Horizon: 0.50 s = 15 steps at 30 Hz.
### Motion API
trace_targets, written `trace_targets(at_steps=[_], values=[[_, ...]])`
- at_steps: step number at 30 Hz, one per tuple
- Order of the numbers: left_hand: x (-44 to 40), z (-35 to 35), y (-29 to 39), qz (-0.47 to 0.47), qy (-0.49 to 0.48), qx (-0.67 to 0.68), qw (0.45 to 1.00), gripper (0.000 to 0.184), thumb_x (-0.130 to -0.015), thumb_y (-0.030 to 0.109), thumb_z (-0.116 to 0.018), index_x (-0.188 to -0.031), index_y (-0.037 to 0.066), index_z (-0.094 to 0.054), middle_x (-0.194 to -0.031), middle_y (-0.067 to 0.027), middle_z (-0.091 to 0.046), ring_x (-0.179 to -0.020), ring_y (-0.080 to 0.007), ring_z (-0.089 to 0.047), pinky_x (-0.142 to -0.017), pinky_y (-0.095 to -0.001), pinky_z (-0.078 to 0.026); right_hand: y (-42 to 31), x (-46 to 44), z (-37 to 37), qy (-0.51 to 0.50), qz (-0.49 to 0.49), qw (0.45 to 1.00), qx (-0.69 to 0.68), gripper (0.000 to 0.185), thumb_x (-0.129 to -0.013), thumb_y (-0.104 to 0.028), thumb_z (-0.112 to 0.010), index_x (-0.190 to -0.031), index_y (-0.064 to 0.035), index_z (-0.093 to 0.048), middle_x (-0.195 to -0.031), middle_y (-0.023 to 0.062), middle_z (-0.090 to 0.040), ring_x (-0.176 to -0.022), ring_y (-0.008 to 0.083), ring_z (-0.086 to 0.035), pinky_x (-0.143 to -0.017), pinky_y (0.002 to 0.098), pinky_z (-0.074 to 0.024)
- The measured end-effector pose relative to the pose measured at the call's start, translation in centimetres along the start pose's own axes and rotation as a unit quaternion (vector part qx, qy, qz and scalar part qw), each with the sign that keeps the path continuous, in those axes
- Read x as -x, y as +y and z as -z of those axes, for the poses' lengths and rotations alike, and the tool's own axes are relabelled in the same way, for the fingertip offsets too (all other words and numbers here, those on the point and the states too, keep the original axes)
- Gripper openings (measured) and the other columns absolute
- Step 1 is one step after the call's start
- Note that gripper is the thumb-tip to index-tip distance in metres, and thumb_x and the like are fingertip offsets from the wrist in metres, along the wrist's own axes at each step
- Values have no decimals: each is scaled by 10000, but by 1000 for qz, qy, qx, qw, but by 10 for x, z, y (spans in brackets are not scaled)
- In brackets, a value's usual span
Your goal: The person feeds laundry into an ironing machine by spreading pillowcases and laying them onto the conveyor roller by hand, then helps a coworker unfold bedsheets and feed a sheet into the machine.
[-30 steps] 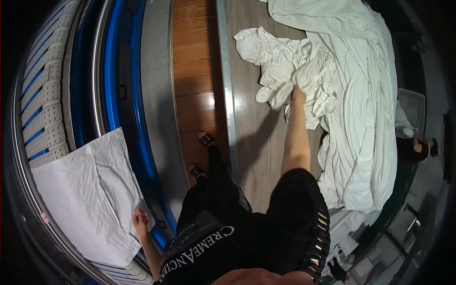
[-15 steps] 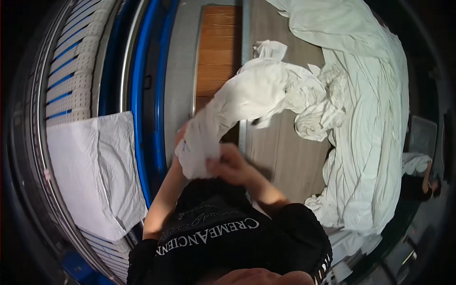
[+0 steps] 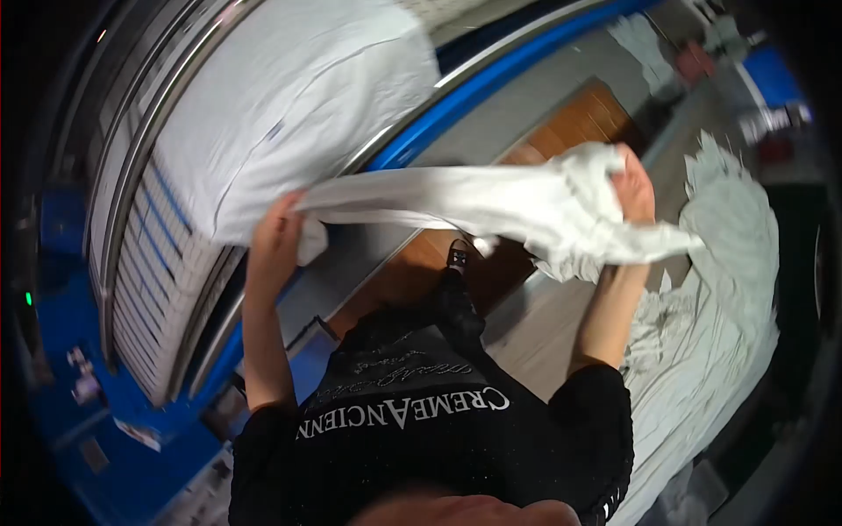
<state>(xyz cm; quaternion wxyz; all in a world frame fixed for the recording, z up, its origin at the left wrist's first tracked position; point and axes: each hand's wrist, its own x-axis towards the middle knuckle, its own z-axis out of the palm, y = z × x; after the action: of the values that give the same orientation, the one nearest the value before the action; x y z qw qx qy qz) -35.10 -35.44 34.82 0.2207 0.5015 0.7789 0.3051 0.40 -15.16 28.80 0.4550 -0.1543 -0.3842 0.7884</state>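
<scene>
A length of white cloth [image 3: 438,193] is stretched between my hands across the front of my body. My left hand [image 3: 278,223], at the left, pinches one end near the edge of the belt machine. My right hand [image 3: 635,186], at the right, grips the bunched other end, its fingers partly hidden by folds. A short flap of the cloth hangs below my left hand. Motion smears the cloth, so its exact kind does not show.
At the upper left a flat white cloth [image 3: 307,105] lies on the slatted belts [image 3: 145,289], behind metal rails and a blue edge. A large heap of white linen [image 3: 728,324] fills the right. Brown boards [image 3: 386,276] lie on the floor by my foot.
My hands have moved from close together to wide apart, drawing the gathered cloth out sideways. The cloth has come away from the heap's near part. My view has turned to the left.
</scene>
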Motion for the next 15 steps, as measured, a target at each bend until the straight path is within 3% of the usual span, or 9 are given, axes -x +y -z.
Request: trace_targets(at_steps=[1,4,6,8,9,11,12,14,15], values=[[11,22,-9,32,77,54,995,244,-912,104,-421,-1115,16,-522,-956,-65,-566,-834,-116,-515,-757,-232,-408,-22,-16,-18,-83,-78,966,231,436,-733,-272,-704,-1002,-18,-472,-908,24,-537,-818,87,-516,-722,212,-433],[35,56,-12,39,166,48,984,256,-935,146,-377,-1106,7,-507,-944,-43,-551,-848,-98,-496,-759,-234,-401,-13,-16,-47,-116,-182,930,298,204,-843,-202,-591,-897,-63,-454,-845,-37,-480,-780,35,-427,-680,173,-340],[38,65,-16,34,155,130,979,245,-944,154,-349,-1075,10,-498,-901,-32,-543,-834,-97,-488,-749,-230,-396,2,-28,-46,18,-91,932,350,126,-894,-174,-512,-871,-67,-450,-774,-46,-447,-718,28,-398,-635,162,-326],[61,65,-33,37,108,66,991,218,-904,208,-442,-994,17,-497,-820,-57,-539,-783,-122,-495,-722,-259,-403,18,-56,-41,18,-76,945,319,107,-895,-162,-509,-882,-67,-460,-782,-34,-474,-710,29,-406,-622,170,-340],[75,66,-48,17,47,38,998,220,-877,218,-494,-973,20,-497,-796,-78,-541,-755,-144,-507,-710,-274,-409,20,-74,-41,21,-102,897,430,196,-870,-206,-553,-951,-45,-475,-783,-5,-504,-715,59,-446,-624,213,-383],[90,70,-61,61,107,-74,990,240,-797,191,-597,-943,23,-506,-778,-136,-552,-726,-224,-546,-690,-305,-425,30,-87,-101,-164,-58,761,625,431,-791,-296,-647,-1074,-30,-460,-798,56,-516,-735,120,-503,-636,267,-419],[92,77,-69,44,146,-107,982,238,-787,169,-606,-954,26,-515,-793,-151,-566,-737,-243,-561,-691,-309,-431,35,-89,-120,-305,-1,649,697,645,-702,-347,-711,-1171,-27,-406,-837,122,-507,-772,238,-562,-664,317,-444],[92,76,-89,23,248,-82,965,238,-824,175,-582,-1011,35,-536,-884,-160,-601,-829,-251,-597,-723,-302,-441,42,-84,-155,-417,9,455,786,724,-661,-361,-731,-1202,-35,-376,-895,170,-496,-813,344,-554,-662,374,-451],[94,73,-92,12,283,-54,957,240,-838,179,-571,-1030,38,-539,-905,-160,-607,-847,-258,-605,-729,-300,-446,51,-89,-147,-419,46,449,788,636,-687,-225,-700,-1199,-39,-373,-917,176,-492,-807,382,-529,-651,413,-441]])
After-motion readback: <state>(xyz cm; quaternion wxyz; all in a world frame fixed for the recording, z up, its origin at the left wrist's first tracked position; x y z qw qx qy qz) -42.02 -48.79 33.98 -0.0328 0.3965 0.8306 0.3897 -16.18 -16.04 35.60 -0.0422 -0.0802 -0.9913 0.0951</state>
